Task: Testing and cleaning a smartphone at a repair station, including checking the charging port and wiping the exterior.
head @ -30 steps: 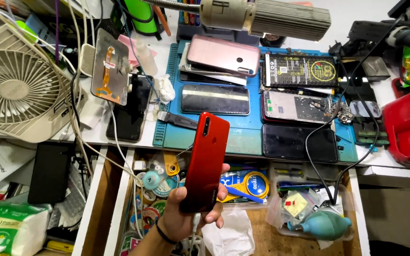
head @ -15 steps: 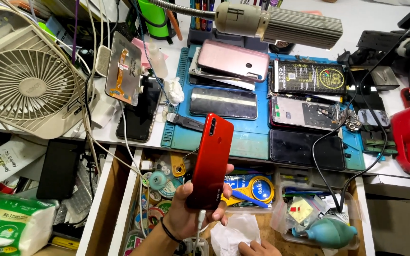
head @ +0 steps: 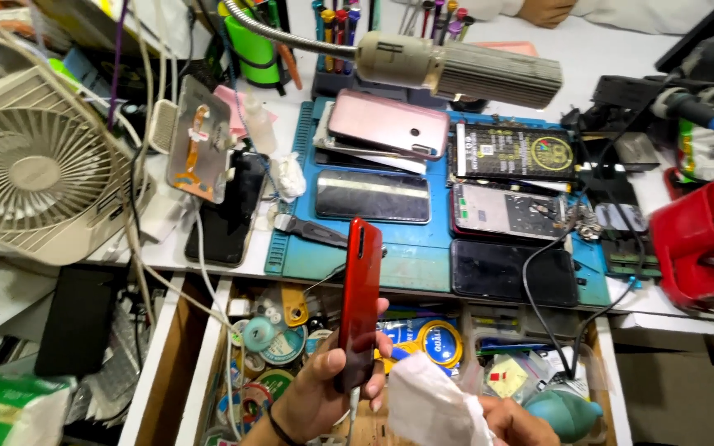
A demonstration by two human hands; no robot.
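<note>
My left hand [head: 314, 396] grips a red phone [head: 359, 302] by its lower end and holds it upright, almost edge-on to me, above an open drawer [head: 208, 363]. My right hand [head: 516, 421] sits at the bottom of the view, fingers closed on a crumpled white tissue [head: 433, 406], just right of the phone. Beyond the phone lies a blue work mat [head: 349, 260] with several phones and screen parts on it, a pink phone [head: 387, 124] among them.
A white desk fan [head: 30, 169] stands at the left with cables hanging by it. A lamp head on a gooseneck [head: 464, 70] hovers over the mat. A red object [head: 700, 244] sits at the right. The drawer holds tape rolls, packets and a teal air blower [head: 568, 411].
The red phone has turned from showing its back to nearly edge-on. My right hand has come up into view with the white tissue, close to the phone.
</note>
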